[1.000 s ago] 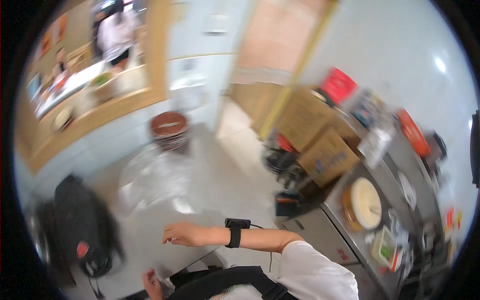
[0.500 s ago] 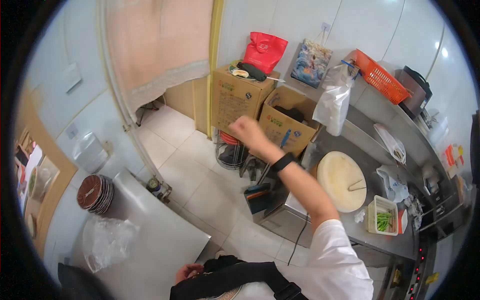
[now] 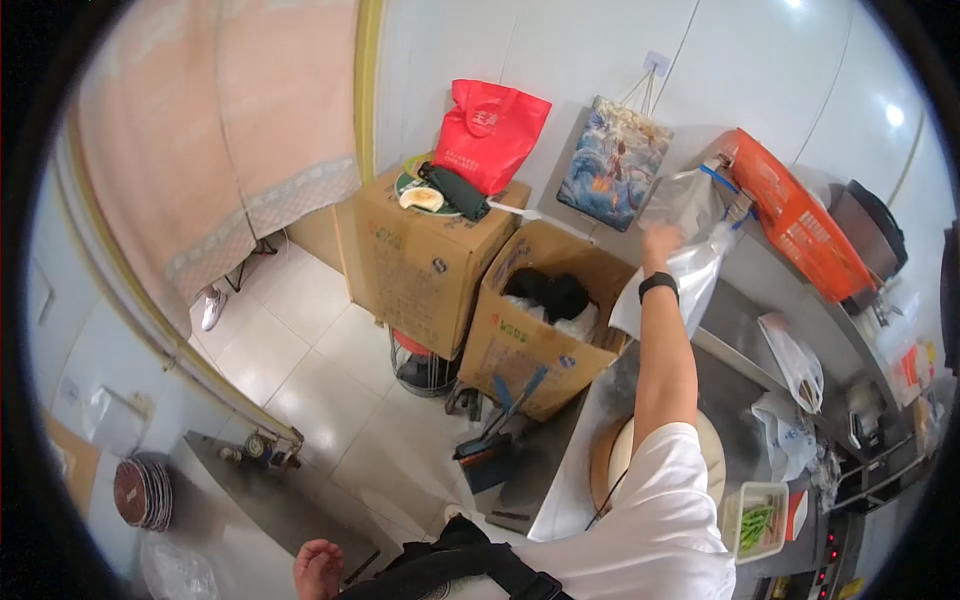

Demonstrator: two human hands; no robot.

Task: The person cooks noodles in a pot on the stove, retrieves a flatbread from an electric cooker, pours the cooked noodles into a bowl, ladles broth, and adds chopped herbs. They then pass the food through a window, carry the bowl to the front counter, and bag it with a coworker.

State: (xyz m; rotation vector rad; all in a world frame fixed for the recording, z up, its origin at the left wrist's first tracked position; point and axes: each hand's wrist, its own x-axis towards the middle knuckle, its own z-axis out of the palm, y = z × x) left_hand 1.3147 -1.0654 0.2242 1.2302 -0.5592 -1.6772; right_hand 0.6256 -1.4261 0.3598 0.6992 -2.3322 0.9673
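My right hand is stretched out at the clear plastic bags hanging on the wall beside the orange basket. It touches or overlaps the front of the bags; its fingers are blurred, so their grip is unclear. A black band circles that wrist. Low in the view, my left hand hovers near the edge of the metal table, fingers curled together, with nothing visible in them.
Two cardboard boxes stand by the wall, one topped by a red bag. A picture bag hangs nearby. The right counter holds a round board and a basket of green vegetables. Someone's shoe shows below the curtain.
The view has swung right, from the window and table toward the boxes and counter. My right arm has risen from over the table to the hanging plastic bags. My left hand stays low.
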